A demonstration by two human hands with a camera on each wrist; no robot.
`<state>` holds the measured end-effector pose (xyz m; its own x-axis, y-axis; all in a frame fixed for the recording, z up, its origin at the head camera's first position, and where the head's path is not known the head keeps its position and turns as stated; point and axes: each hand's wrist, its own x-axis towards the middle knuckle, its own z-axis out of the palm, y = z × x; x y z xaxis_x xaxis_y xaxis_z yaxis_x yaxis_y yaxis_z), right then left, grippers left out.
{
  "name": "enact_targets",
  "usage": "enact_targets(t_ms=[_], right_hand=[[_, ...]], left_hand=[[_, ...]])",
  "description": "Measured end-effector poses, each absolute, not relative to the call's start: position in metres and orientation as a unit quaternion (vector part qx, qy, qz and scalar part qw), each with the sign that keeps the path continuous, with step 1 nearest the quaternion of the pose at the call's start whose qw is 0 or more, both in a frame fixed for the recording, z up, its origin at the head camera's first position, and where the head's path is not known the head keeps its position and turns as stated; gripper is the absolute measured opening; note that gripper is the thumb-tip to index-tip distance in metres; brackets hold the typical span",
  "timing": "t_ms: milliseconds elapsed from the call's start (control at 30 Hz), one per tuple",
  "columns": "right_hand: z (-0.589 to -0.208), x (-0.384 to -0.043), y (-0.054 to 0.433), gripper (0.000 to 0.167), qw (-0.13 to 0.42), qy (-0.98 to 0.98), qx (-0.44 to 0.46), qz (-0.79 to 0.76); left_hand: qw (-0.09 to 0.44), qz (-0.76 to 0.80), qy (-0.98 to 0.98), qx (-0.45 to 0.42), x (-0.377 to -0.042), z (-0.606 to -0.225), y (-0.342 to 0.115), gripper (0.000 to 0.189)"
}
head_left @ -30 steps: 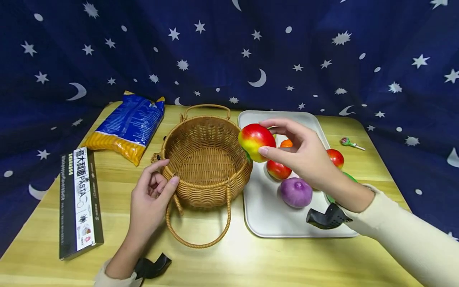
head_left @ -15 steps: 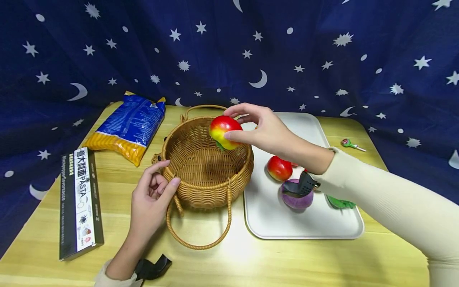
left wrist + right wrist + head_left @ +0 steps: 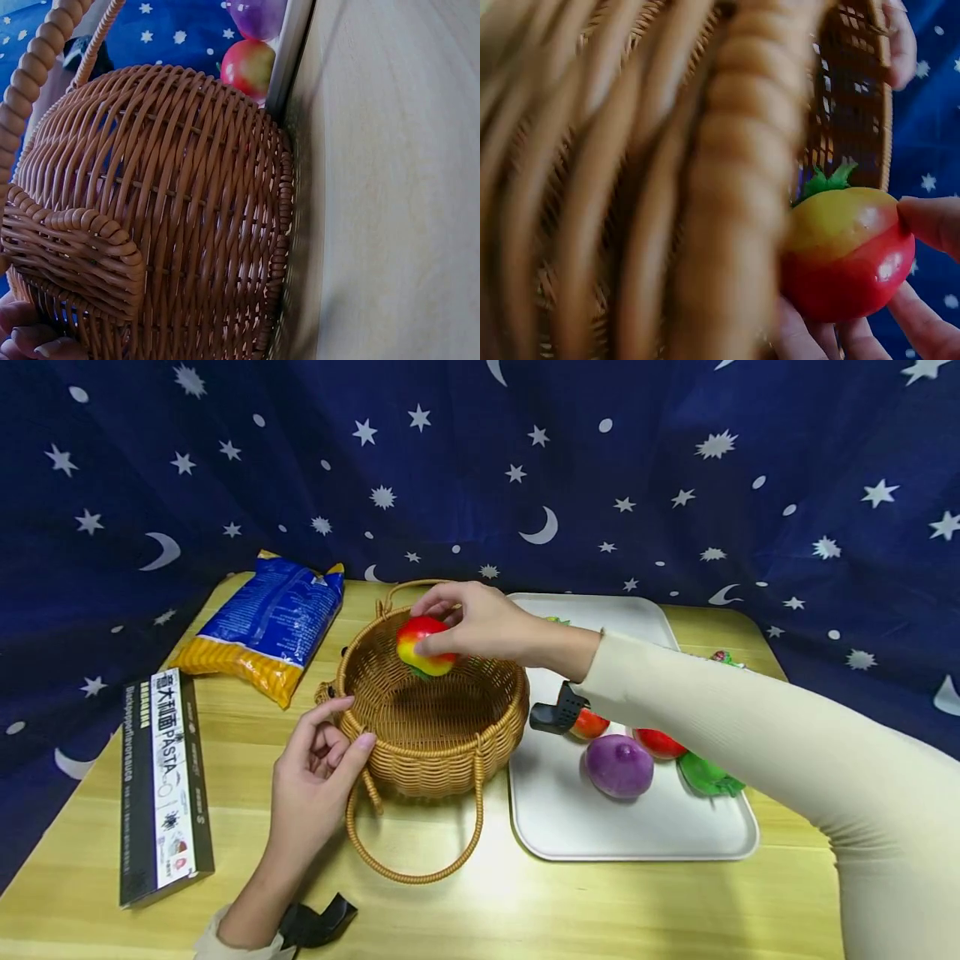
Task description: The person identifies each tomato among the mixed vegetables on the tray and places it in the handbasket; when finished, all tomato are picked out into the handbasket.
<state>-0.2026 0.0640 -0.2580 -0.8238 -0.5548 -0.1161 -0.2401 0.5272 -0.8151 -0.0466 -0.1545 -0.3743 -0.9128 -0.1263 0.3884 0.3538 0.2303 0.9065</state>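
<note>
A round wicker basket [image 3: 431, 768] stands mid-table, its front handle folded down toward me and its rear handle raised. My left hand [image 3: 315, 777] grips the basket's left rim with thumb and fingers; some of its fingers are tucked out of sight. Over the basket's opening, my right hand [image 3: 483, 622] pinches a shiny red-and-yellow toy fruit [image 3: 422, 645] with a green leafy end. In the right wrist view the fruit [image 3: 847, 255] sits between thumb and fingers, leaf toward the basket. The left wrist view is mostly filled by the basket's woven side [image 3: 187, 187].
A white tray [image 3: 600, 835] at right carries a purple onion-shaped toy [image 3: 619, 766], red fruits [image 3: 660, 743] and a green vegetable [image 3: 708, 774]. A lollipop [image 3: 722, 657] lies beyond my right arm. At left are a blue-and-yellow bag [image 3: 262, 622] and a black pasta box [image 3: 167, 785].
My right hand has carried the fruit left from above the tray to over the basket, slightly lower within its rim. My left hand and the basket have stayed in place.
</note>
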Motion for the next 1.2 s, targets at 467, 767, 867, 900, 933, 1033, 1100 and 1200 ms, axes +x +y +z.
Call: enact_targets(t_ms=[467,767,867,900,933,1033,1100,1200], right_hand=[[-0.269,-0.215,0.036,0.035,0.359,0.833,-0.244,-0.344],[-0.255,-0.225,0.032,0.035,0.375,0.842,-0.234,-0.309],[-0.257,-0.229,0.03,0.034,0.369,0.844,-0.234,-0.31],[-0.258,-0.231,0.029,0.035,0.369,0.845,-0.233,-0.309],[-0.261,-0.232,0.028,0.035,0.372,0.845,-0.23,-0.309],[-0.268,-0.234,0.025,0.037,0.377,0.846,-0.22,-0.306],[-0.272,-0.235,0.023,0.037,0.374,0.848,-0.219,-0.307],[-0.277,-0.237,0.018,0.036,0.371,0.845,-0.223,-0.314]], left_hand=[[0.194,-0.611,-0.765,-0.07,-0.047,-0.376,-0.155,0.047],[0.2,-0.605,-0.767,-0.074,-0.048,-0.377,-0.154,0.048],[0.201,-0.603,-0.769,-0.072,-0.048,-0.377,-0.154,0.048],[0.201,-0.603,-0.769,-0.072,-0.048,-0.378,-0.154,0.048],[0.201,-0.602,-0.769,-0.072,-0.048,-0.378,-0.154,0.048],[0.198,-0.602,-0.77,-0.074,-0.048,-0.378,-0.154,0.048],[0.198,-0.599,-0.772,-0.074,-0.048,-0.378,-0.154,0.048],[0.201,-0.594,-0.775,-0.074,-0.048,-0.378,-0.154,0.049]])
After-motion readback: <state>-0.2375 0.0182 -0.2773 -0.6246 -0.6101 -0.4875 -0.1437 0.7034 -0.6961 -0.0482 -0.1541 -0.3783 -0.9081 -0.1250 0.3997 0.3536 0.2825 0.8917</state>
